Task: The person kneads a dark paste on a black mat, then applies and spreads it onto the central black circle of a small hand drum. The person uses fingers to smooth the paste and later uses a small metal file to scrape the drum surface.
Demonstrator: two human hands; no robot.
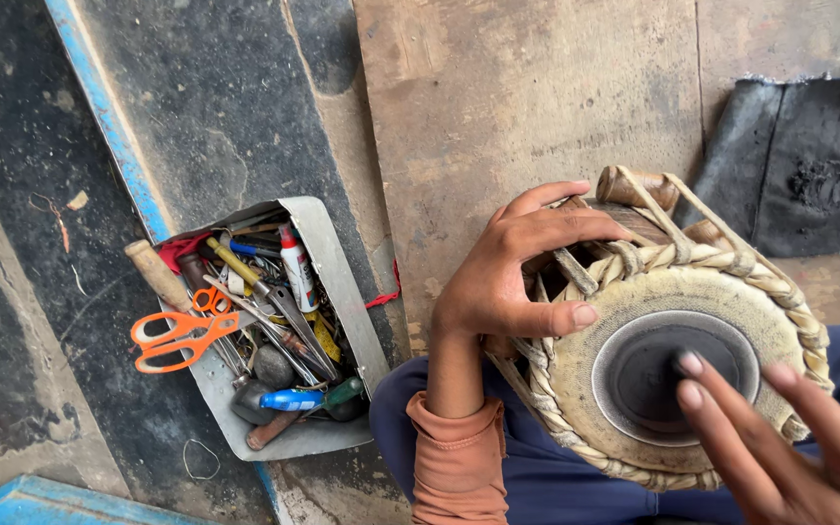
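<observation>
Fingers of the right hand [780,442], nearest of all, lie flat and loose on the black spot at the middle of the drum [673,369]; that hand's grip is open, closed on nothing, with two fingertips resting on the skin as if pressing or tapping it. The drum sits tilted in the person's lap on blue cloth, head turned up toward the face, likely so the skin is easy to reach. Its rim is a braided ring, with straps and wooden pegs [634,187] running down the side.

At the far side the left hand [517,267] grips the drum, thumb on the braid and fingers curled over the straps by a peg, which looks to steady the tilted shell. An orange cuff [456,457] covers that wrist.

To the left, on the worn board floor, stands a metal tray [342,282] crammed with tools: orange scissors [182,338] hanging over its edge, a wooden-handled tool [156,272], a small white bottle [297,267], screwdrivers, all within arm's reach. Dark rubber sheet [799,160] lies beyond the drum.
</observation>
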